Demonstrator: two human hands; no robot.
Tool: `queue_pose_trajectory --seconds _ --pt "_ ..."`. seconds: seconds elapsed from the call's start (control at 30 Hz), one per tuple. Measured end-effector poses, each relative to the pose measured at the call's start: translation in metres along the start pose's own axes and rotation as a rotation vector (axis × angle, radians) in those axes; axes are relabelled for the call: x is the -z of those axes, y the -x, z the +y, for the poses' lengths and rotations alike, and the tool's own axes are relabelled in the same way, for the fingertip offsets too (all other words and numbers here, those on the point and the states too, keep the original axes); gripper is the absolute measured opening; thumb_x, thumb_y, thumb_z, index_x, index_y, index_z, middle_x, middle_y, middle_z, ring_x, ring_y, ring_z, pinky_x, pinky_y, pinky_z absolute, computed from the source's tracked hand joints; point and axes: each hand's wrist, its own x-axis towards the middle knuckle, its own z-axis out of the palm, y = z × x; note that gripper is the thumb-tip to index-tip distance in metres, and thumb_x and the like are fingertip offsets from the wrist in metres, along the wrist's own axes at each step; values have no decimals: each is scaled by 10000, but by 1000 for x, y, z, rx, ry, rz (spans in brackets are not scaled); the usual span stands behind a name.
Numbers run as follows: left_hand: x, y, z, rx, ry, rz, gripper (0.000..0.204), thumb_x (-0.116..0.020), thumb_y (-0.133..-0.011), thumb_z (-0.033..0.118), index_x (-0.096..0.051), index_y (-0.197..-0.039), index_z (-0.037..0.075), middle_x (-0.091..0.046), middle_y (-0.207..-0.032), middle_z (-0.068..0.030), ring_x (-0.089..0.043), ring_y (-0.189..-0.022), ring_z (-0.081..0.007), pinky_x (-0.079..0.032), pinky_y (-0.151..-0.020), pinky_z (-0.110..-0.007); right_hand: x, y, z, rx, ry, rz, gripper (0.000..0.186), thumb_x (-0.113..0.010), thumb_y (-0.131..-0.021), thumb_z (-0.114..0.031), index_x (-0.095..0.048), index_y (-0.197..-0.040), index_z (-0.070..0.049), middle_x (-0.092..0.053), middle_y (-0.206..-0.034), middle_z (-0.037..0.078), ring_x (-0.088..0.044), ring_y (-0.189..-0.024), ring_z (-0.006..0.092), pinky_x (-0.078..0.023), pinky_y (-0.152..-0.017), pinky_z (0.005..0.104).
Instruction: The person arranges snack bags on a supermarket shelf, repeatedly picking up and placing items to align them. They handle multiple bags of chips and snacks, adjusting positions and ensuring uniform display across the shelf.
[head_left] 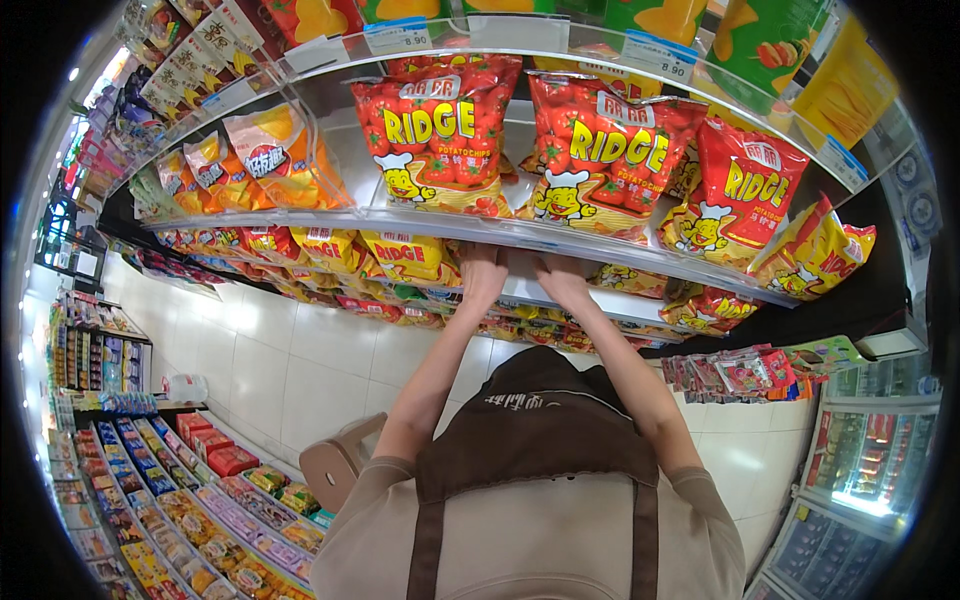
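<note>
Overhead, both hands, left hand [483, 272] and right hand [560, 277], grip unclear, reach beneath red crisp bags [437, 135].

Clothing: beige short-sleeved shirt [520, 555], sleeves ending above the elbows at roughly 8 and 4 o'clock of the torso. Dark brown bib apron [540, 425] over it, light lettering printed across the top of the bib. Two brown straps [428, 545] run down from the bib over the shirt. Forearms bare, nothing worn on left hand [482, 272] or right hand [562, 280].
</note>
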Motion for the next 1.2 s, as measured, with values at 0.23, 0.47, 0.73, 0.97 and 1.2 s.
queue_pose_trajectory --seconds 0.23,0.47,0.73,0.97,1.2 --pt "18 16 9 186 69 -17 401 -575 -908 256 -568 -1204 -14 -597 -1111 -302 -545 -1044 -476 -432 -906 -514 15 24 3 -15 -10 132 375 -539 -935 -295 -564 -1167 -2 -627 -1055 257 -581 -997 447 -447 -884 505" --pt "32 19 16 344 242 -212 427 -584 -926 334 -591 -1102 -54 -621 -967 -283 -585 -935 -460 -458 -853 -509 25 34 -4 -66 -169 73 425 -554 -922 -329 -571 -1158 24 -629 -1064 291 -598 -967 455 -468 -842 514" --pt "54 52 48 301 482 -198 408 -662 -906 223 -578 -1221 -22 -626 -911 -171 -598 -732 -231 -479 -677 -346 71 81 -24 -150 -331 51 514 -623 -904 -344 -550 -1234 44 -635 -1088 255 -607 -1010 400 -471 -876 454" --pt "50 71 101 272 597 -312 473 -678 -889 213 -544 -1280 -16 -637 -1053 -176 -633 -849 -230 -513 -725 -332 95 132 -5 -230 -312 209 540 -644 -908 -338 -532 -1307 9 -633 -1126 221 -618 -1039 351 -480 -889 413" --pt "21 61 132 153 586 -409 526 -698 -873 252 -528 -1281 -31 -612 -1126 -216 -622 -932 -317 -511 -785 -369 107 160 22 -386 -381 316 462 -597 -956 -256 -515 -1314 24 -636 -1144 208 -632 -984 287 -492 -839 368"
